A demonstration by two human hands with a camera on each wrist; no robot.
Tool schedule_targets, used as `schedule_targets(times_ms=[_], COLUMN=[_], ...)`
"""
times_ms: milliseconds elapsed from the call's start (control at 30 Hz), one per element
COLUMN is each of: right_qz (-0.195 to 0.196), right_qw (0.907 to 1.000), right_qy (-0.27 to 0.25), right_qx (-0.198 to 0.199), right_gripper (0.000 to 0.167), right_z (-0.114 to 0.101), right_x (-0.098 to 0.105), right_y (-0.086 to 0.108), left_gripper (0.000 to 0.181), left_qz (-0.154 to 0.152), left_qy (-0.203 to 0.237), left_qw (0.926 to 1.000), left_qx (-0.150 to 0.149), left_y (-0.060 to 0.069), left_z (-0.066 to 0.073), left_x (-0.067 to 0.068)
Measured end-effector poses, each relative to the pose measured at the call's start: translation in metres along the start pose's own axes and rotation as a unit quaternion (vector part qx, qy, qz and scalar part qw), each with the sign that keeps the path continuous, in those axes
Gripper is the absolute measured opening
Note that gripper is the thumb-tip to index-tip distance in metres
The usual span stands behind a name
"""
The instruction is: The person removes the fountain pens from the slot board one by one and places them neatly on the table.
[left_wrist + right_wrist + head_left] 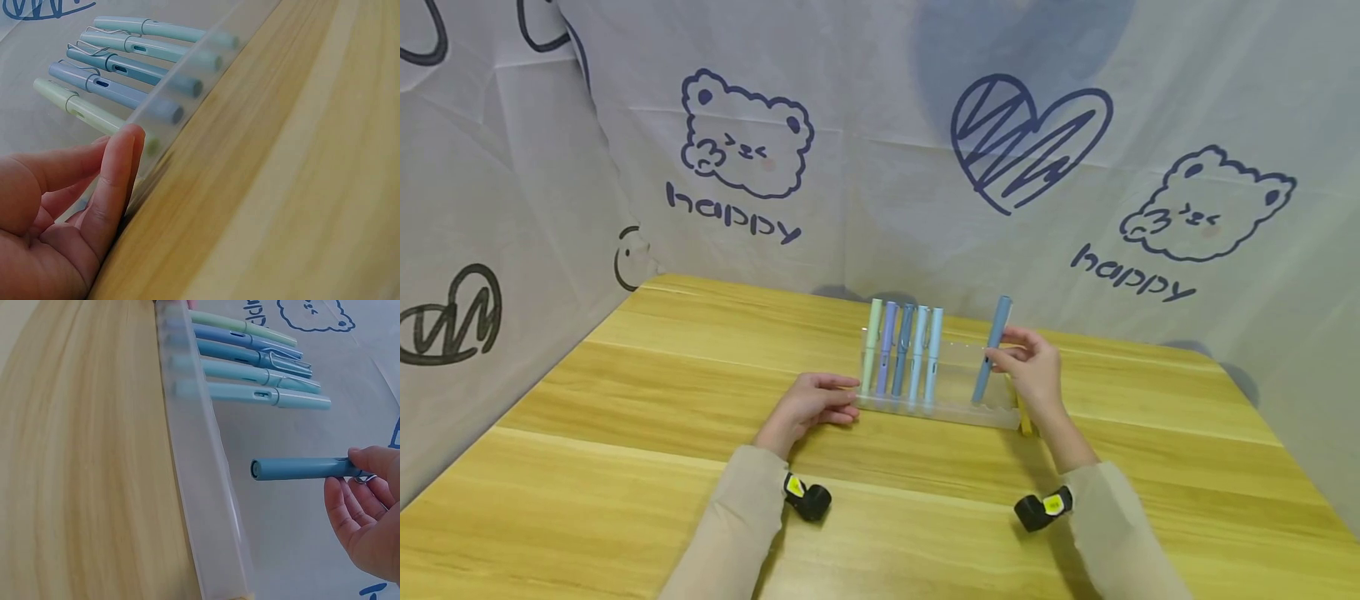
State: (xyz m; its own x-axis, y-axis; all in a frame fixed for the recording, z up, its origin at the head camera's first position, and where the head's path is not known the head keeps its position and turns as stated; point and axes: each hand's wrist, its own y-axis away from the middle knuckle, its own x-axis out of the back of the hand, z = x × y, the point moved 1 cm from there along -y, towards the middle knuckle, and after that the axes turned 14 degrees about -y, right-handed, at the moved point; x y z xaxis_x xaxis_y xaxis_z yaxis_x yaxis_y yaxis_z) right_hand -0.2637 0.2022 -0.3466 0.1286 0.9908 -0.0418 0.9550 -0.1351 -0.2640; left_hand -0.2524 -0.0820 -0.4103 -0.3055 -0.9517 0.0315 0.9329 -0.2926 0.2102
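Note:
A clear plastic pen stand (958, 413) stands on the table, its front lip facing me. Upright in its left part are several pens: a pale green pen (872, 346), a lavender pen (887, 346), a dark blue pen (903, 350) and two light blue ones. My right hand (1033, 371) pinches a blue pen (300, 468) between thumb and fingers. That pen is tilted, and its lower end hangs above the stand's right part, apart from the lip. At the stand's left end, my left hand (75, 212) grips the corner with thumb and fingers.
A yellow piece (1024, 415) shows at the stand's right end. The wooden table (647, 400) reaches back to a pale cloth (880, 167) with drawn bears and hearts. Each sleeve cuff carries a small black camera (811, 502).

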Motion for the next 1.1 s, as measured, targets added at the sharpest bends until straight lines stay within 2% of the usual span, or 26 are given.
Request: schedule_targets(times_ms=[233, 267, 300, 500, 533, 633, 767, 833, 967, 1067, 1100], right_qz=[0.010, 0.012, 0.003, 0.010, 0.023, 0.020, 0.018, 0.024, 0.036, 0.045, 0.059], right_qw=[0.9999, 0.9999, 0.9995, 0.9990, 0.9996, 0.9994, 0.9981, 0.9975, 0.9962, 0.9967, 0.9968], right_qy=[0.004, 0.000, -0.030, -0.044, -0.018, -0.028, -0.045, -0.056, -0.076, -0.061, -0.041], right_qx=[0.001, 0.003, 0.011, 0.009, -0.001, 0.006, 0.037, 0.036, 0.023, 0.028, 0.035], right_gripper=[0.033, 0.032, 0.031, 0.032, 0.034, 0.033, 0.033, 0.034, 0.035, 0.035, 0.037], right_z=[0.000, -0.001, 0.007, 0.007, -0.001, 0.016, 0.065, 0.079, 0.081, 0.080, 0.089], right_x=[0.010, 0.011, 0.017, 0.025, 0.022, 0.036, 0.065, 0.076, 0.085, 0.092, 0.097], right_y=[0.000, 0.001, -0.004, -0.003, 0.001, -0.008, -0.033, -0.040, -0.041, -0.040, -0.045], left_gripper=[0.034, 0.034, 0.034, 0.034, 0.034, 0.034, 0.034, 0.034, 0.035, 0.034, 0.034], left_qz=[0.000, 0.000, 0.000, 0.001, 0.001, 0.002, 0.002, 0.001, 0.002, 0.004, 0.005], left_qy=[0.000, 0.000, 0.000, 0.002, 0.003, 0.003, 0.003, 0.002, 0.002, 0.000, -0.001], left_qw=[1.0000, 1.0000, 1.0000, 1.0000, 1.0000, 1.0000, 1.0000, 1.0000, 1.0000, 1.0000, 1.0000], left_qx=[0.000, 0.000, 0.000, 0.001, 0.001, 0.001, 0.001, 0.002, 0.003, 0.004, 0.004], left_y=[-0.001, -0.001, -0.001, -0.001, -0.001, -0.002, -0.002, -0.002, -0.001, -0.001, -0.001], left_z=[-0.001, -0.001, -0.001, -0.002, -0.002, -0.002, -0.002, -0.002, -0.002, -0.002, -0.002], left_x=[0.000, 0.000, 0.000, 0.000, 0.000, 0.000, 0.000, -0.001, -0.001, 0.000, 0.000])
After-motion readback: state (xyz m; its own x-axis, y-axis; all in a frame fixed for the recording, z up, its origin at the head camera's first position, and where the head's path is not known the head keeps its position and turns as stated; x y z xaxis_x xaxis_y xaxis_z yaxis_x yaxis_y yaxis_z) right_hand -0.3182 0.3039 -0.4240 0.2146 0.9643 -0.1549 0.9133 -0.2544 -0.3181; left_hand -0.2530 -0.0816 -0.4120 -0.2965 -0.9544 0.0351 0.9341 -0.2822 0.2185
